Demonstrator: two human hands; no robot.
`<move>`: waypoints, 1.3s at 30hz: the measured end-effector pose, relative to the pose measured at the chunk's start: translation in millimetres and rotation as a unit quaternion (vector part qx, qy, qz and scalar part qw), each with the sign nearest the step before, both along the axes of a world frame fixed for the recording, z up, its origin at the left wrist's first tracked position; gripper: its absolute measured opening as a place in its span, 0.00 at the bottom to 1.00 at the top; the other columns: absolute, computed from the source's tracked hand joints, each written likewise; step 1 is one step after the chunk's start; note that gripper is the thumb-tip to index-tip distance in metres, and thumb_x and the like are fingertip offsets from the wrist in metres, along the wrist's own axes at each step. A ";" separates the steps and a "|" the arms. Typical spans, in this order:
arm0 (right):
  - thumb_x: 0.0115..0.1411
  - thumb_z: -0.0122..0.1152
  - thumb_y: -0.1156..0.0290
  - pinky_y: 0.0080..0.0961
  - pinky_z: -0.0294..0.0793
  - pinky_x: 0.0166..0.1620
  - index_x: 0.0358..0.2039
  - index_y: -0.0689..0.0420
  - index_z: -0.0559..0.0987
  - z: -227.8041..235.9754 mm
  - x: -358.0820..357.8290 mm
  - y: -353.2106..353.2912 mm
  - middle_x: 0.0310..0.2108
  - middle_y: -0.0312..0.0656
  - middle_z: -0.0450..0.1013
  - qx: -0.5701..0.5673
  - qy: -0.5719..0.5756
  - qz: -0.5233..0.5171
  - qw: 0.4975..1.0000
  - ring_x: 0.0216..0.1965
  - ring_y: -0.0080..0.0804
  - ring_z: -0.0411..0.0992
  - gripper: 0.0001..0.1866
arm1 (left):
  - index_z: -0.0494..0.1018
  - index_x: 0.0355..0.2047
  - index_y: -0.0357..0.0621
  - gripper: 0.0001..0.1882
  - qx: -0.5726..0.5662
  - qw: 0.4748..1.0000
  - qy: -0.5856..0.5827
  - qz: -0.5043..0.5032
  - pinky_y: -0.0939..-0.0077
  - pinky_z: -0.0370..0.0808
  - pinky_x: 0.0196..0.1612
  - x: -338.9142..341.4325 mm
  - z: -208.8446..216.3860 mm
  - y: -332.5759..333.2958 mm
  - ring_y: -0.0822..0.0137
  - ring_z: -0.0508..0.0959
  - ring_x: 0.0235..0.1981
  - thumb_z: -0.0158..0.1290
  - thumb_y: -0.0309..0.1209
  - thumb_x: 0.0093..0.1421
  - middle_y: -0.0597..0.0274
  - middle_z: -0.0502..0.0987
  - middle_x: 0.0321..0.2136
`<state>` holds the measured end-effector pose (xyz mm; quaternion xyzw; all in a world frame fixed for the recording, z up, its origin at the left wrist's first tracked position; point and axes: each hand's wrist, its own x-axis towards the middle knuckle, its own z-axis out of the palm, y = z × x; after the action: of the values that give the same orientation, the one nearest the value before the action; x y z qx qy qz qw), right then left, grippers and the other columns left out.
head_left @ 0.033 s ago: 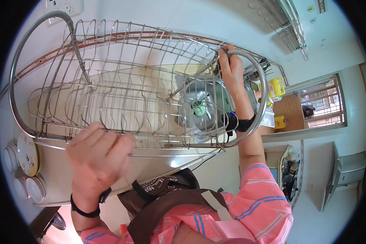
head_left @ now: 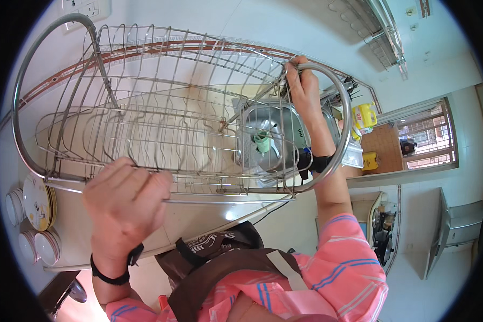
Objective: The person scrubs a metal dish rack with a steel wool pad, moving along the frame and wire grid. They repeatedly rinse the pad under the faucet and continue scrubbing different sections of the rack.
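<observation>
A large stainless-steel wire dish rack (head_left: 172, 110) is held up over the counter, its tall curved end rails at left and right. My left hand (head_left: 127, 201) is closed in a fist at the rack's near lower rail, towards the left end; the inside of the fist is hidden. At the far right corner, my right hand (head_left: 304, 88) grips the rack beside the curved end rail, its forearm passing behind that rail. Through the wires a metal sink (head_left: 290, 121) shows, with a light green cup-like item (head_left: 262, 142) in it.
Stacked plates (head_left: 36, 204) and bowls (head_left: 47, 248) stand on the counter (head_left: 198, 217) at left. A yellow bottle (head_left: 364, 115) is beyond the sink at right. A wall rack (head_left: 378, 37) hangs at upper right, and a wall socket (head_left: 83, 11) is at upper left.
My left fist has shifted slightly left along the rack's near side. The right hand and the rack have barely moved.
</observation>
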<state>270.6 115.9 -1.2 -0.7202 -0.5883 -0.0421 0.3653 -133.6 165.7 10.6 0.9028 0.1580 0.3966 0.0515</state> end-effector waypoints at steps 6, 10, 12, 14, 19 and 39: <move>0.73 0.53 0.65 0.31 0.64 0.29 0.45 0.61 0.70 -6.7 -13.9 9.7 0.21 0.42 0.66 0.020 -0.006 0.027 0.999 0.23 0.32 0.63 0.12 | 0.77 0.47 0.51 0.28 0.013 0.995 0.054 0.081 0.56 0.69 0.40 -11.5 34.8 -8.6 0.55 0.73 0.39 0.71 0.40 0.44 0.60 0.72 0.38; 0.73 0.55 0.63 0.36 0.67 0.30 0.42 0.63 0.72 1.3 -19.7 14.3 0.21 0.48 0.69 0.015 -0.041 0.009 0.999 0.23 0.43 0.68 0.13 | 0.77 0.54 0.57 0.34 -0.015 0.994 0.096 0.057 0.51 0.67 0.50 11.7 33.1 -11.7 0.55 0.72 0.45 0.70 0.43 0.44 0.62 0.72 0.43; 0.73 0.56 0.65 0.36 0.67 0.30 0.41 0.63 0.73 12.1 -20.0 14.1 0.22 0.49 0.70 0.009 -0.090 0.026 0.996 0.24 0.43 0.70 0.12 | 0.77 0.56 0.59 0.35 -0.010 0.995 0.067 0.066 0.52 0.68 0.50 20.3 29.5 -7.3 0.57 0.72 0.46 0.69 0.44 0.45 0.64 0.71 0.43; 0.72 0.57 0.68 0.34 0.70 0.32 0.41 0.63 0.75 28.3 -21.4 7.3 0.26 0.49 0.73 0.032 -0.206 0.010 0.978 0.26 0.40 0.71 0.09 | 0.78 0.56 0.60 0.34 -0.027 0.995 0.072 0.070 0.54 0.69 0.48 23.1 26.9 -6.5 0.58 0.72 0.46 0.68 0.45 0.45 0.65 0.71 0.43; 0.65 0.63 0.77 0.32 0.74 0.31 0.41 0.61 0.77 68.3 -30.6 -29.2 0.29 0.49 0.75 0.210 -0.306 0.113 0.922 0.25 0.44 0.73 0.06 | 0.79 0.51 0.58 0.29 -0.024 0.994 0.080 0.068 0.58 0.69 0.43 21.6 23.2 -3.8 0.59 0.72 0.45 0.68 0.44 0.46 0.65 0.70 0.42; 0.74 0.55 0.66 0.17 0.63 0.30 0.43 0.61 0.79 -13.0 8.2 6.3 0.25 0.27 0.70 0.138 -0.020 0.045 0.989 0.27 0.14 0.62 0.11 | 0.76 0.25 0.54 0.10 0.027 0.994 0.030 0.102 0.49 0.70 0.55 40.0 -1.4 5.5 0.67 0.73 0.33 0.66 0.36 0.44 0.72 0.74 0.30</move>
<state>278.8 122.2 -14.1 -0.6346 -0.6158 -0.1203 0.4512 -93.6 171.1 9.2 0.8945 0.2399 0.3767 -0.0186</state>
